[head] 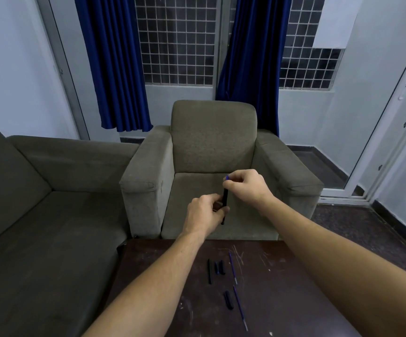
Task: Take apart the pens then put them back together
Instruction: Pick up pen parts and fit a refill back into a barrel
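I hold a black pen [224, 203] upright in the air above the armchair seat. My left hand [205, 214] grips its lower barrel. My right hand [244, 184] pinches its blue top end. On the dark table [294, 300] lie loose parts: a black barrel [209, 271], two short black caps [219, 267] side by side, another black cap [228, 300], and two thin blue refills, one [233, 268] further back and one [240, 307] nearer me.
A grey armchair [211, 147] stands just beyond the table. A grey sofa [38, 203] runs along the left. Blue curtains [114, 62] hang over a barred window. A glass door [391, 132] is at the right.
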